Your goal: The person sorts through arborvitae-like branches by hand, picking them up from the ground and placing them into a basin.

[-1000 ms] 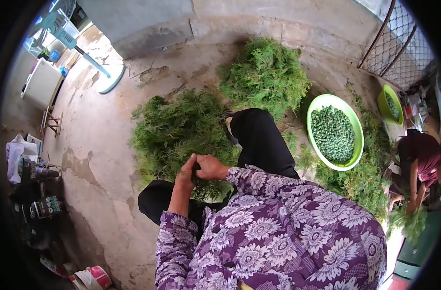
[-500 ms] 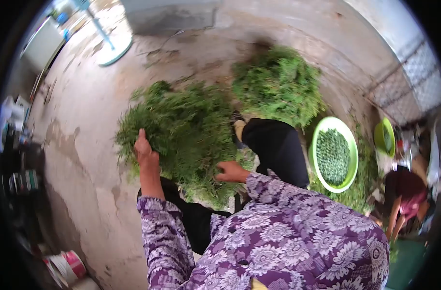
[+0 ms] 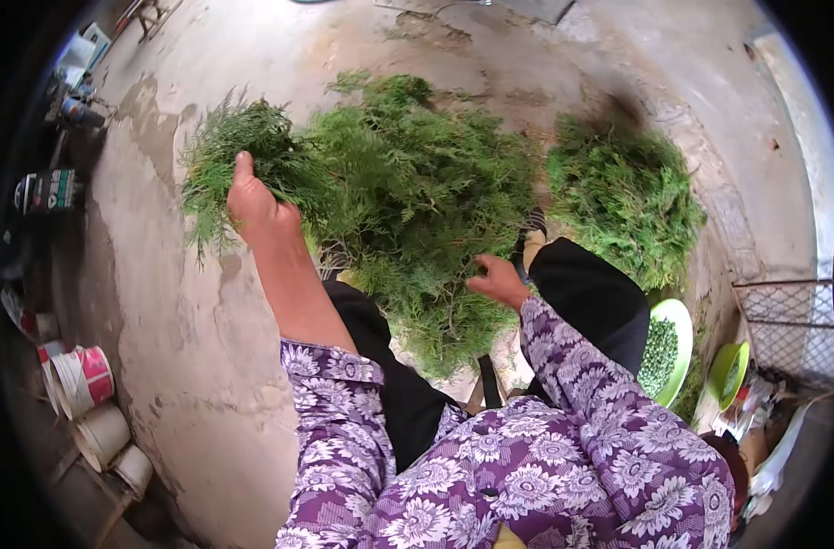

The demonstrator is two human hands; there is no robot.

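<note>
My left hand is wrapped round a bunch of green feathery sprigs, raised at the left of the pile, thumb pointing up. My right hand is over the lower right of the large green pile, its fingers curled together. Whatever it may hold is too small to make out. A second green heap lies on the floor to the right, beyond my foot.
A light green basin holding small green pieces stands at the right, with a smaller green basin beside it. White buckets stand at the lower left. A wire mesh panel is at the far right.
My left hand has moved out to the left and lifted a bunch of sprigs apart from the pile. The view has turned left, and the co-worker at the right is mostly out of view.
</note>
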